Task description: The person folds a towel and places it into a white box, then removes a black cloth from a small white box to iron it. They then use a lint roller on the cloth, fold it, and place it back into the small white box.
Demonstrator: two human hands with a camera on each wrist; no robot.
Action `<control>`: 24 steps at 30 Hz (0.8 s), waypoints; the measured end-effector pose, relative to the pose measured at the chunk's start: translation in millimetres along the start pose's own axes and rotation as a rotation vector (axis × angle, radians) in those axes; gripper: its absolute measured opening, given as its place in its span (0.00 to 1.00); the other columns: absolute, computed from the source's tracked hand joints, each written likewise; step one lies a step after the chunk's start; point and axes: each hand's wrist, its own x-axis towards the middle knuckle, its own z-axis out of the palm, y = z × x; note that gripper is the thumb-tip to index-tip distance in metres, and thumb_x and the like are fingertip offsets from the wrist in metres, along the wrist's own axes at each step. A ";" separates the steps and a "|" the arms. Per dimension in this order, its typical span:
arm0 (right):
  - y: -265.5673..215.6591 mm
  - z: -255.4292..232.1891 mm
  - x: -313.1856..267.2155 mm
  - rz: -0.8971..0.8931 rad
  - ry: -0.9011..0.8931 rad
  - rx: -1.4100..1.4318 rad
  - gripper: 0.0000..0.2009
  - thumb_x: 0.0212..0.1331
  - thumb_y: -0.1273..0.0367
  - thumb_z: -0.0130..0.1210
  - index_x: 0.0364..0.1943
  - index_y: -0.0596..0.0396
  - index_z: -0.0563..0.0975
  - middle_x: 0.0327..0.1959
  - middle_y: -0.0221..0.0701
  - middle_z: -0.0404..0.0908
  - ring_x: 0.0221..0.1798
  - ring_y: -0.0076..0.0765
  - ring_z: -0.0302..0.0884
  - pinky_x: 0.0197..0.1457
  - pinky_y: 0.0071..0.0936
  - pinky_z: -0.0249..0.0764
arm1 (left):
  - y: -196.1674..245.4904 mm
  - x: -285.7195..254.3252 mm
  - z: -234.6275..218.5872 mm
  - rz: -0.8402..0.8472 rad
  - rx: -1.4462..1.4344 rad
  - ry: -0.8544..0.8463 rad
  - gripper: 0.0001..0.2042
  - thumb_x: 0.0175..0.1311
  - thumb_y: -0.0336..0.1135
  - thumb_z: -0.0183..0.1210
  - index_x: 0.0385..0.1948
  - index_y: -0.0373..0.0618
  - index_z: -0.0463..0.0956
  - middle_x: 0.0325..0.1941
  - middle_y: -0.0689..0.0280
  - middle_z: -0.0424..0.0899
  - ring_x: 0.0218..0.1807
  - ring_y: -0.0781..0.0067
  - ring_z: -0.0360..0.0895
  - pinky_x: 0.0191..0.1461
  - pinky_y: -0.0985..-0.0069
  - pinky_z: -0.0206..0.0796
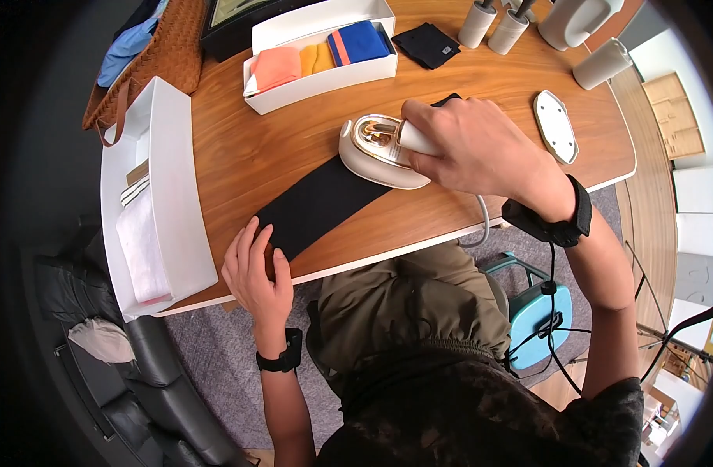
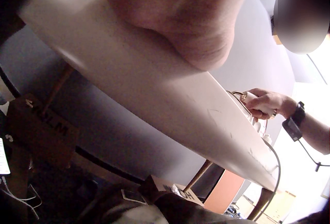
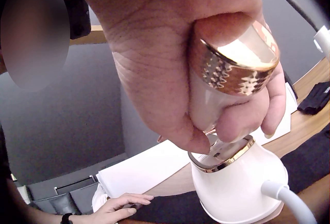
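Note:
A long black cloth (image 1: 317,204) lies flat across the wooden table (image 1: 255,148). A cream and gold iron (image 1: 376,152) stands on the cloth's far end. My right hand (image 1: 469,144) grips the iron's handle (image 3: 227,79), fingers wrapped round it. My left hand (image 1: 255,268) lies flat with straight fingers on the cloth's near end at the table edge. In the right wrist view the iron's white body (image 3: 237,182) sits on the cloth (image 3: 309,162), with the left hand (image 3: 121,206) low at the left. The left wrist view shows the table's underside (image 2: 154,105) and the right hand (image 2: 265,102) far off.
A white box (image 1: 325,50) of folded coloured cloths stands at the back, a folded black cloth (image 1: 426,44) beside it. A long white tray (image 1: 150,202) with white fabric lines the left edge. A white oval stand (image 1: 556,124), cylinders (image 1: 489,23) and a woven bag (image 1: 161,54) ring the table.

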 end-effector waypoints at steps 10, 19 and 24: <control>0.4 0.0 -0.3 -0.003 -0.003 0.018 0.16 0.65 0.60 0.62 0.43 0.60 0.77 0.28 0.49 0.85 0.38 0.59 0.86 0.45 0.49 0.81 | 0.9 0.3 -0.1 0.004 -0.010 0.007 0.18 0.68 0.32 0.57 0.60 0.50 0.81 0.71 0.67 0.79 0.71 0.57 0.72 0.73 0.58 0.58; 1.6 2.2 -0.3 -0.012 0.014 0.026 0.16 0.65 0.60 0.63 0.43 0.60 0.77 0.27 0.48 0.84 0.37 0.58 0.86 0.43 0.49 0.80 | 0.6 0.0 0.0 0.000 -0.011 0.005 0.17 0.71 0.34 0.56 0.60 0.49 0.81 0.71 0.67 0.79 0.71 0.57 0.72 0.73 0.58 0.57; 2.0 3.3 -0.5 -0.014 0.020 0.023 0.16 0.64 0.61 0.63 0.43 0.61 0.77 0.27 0.48 0.84 0.37 0.58 0.86 0.43 0.49 0.81 | 0.1 -0.2 0.5 0.003 -0.011 0.008 0.17 0.71 0.34 0.56 0.60 0.49 0.81 0.71 0.67 0.79 0.71 0.58 0.72 0.73 0.58 0.57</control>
